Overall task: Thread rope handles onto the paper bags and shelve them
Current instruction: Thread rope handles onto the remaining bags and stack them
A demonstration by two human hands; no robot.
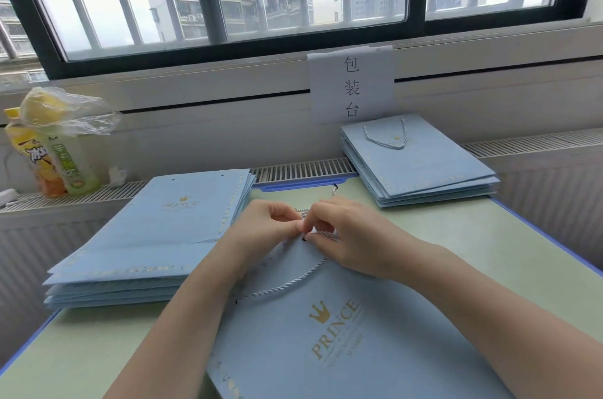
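A light blue paper bag (326,327) lies flat on the green worktop (489,235), its top edge pointing away from the person and tucked under both hands. The left hand (261,229) and the right hand (346,235) meet fingertip to fingertip at that top edge, each pinching the white rope handle (287,284) between thumb and finger. From the hands the rope curves back in a loop across the bag's face, above the gold crown print. To the left a stack of bags without handles (156,235) rests partly on the worktop. Farther back on the right sits a stack of finished bags (421,163), a rope loop showing on top. Two drink bottles (55,157) stand at far left.
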